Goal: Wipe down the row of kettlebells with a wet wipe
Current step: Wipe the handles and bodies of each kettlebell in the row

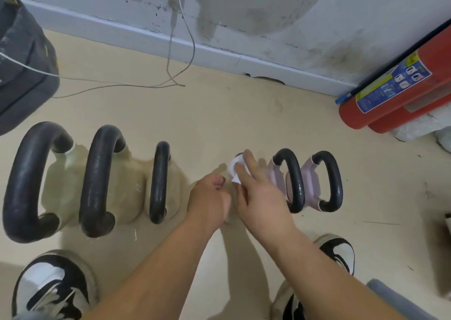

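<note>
A row of kettlebells stands on the beige floor. Three beige ones with black handles are at the left: the largest (pixel 26 180), a second (pixel 102 180) and a narrower third (pixel 159 180). Two pink ones (pixel 275 175) (pixel 311 183) stand at the right. Between the two groups my hands cover another kettlebell, which is almost entirely hidden. My left hand (pixel 210 197) is closed in a fist on its near side, seemingly around the handle. My right hand (pixel 261 195) presses a white wet wipe (pixel 234 167) onto its far side, fingers stretched over the wipe.
A red fire extinguisher (pixel 390 88) lies by the wall at the right. A grey bag (pixel 22 71) sits at the far left, with a thin cable (pixel 122 84) trailing across the floor behind the row. My shoes (pixel 53 288) (pixel 339 253) stand just in front.
</note>
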